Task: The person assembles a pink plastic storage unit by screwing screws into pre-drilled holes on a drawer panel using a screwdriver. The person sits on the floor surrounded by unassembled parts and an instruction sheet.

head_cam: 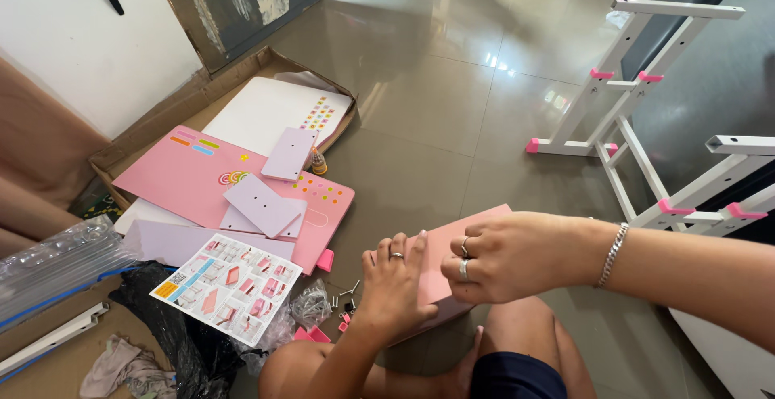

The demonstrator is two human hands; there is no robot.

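pink panel (pixel 452 258) lies flat under both your hands, resting over your lap, its far corner jutting past your fingers toward bare floor. your left hand (pixel 395 282) presses on it with fingers spread flat, gripping nothing; your right hand (pixel 513 255) sits on the panel's right part with fingers curled inward, and you cannot tell whether they pinch anything small.

beyond your fingers the grey glossy floor tiles (pixel 436 100) run open and unblocked toward the far room. right of your right hand, well apart, stands a white metal frame (pixel 622 116) with pink clips, its legs reaching toward your wrist side. left of your left hand, just beside it, loose screws (pixel 349 292) and a small clear bag (pixel 311 304) crowd the floor, then an instruction sheet (pixel 230 286). further left a large pink board (pixel 202 181) with pale lilac pieces (pixel 262 204) on top lies over an open cardboard box (pixel 161 125) near the white wall (pixel 73 44).
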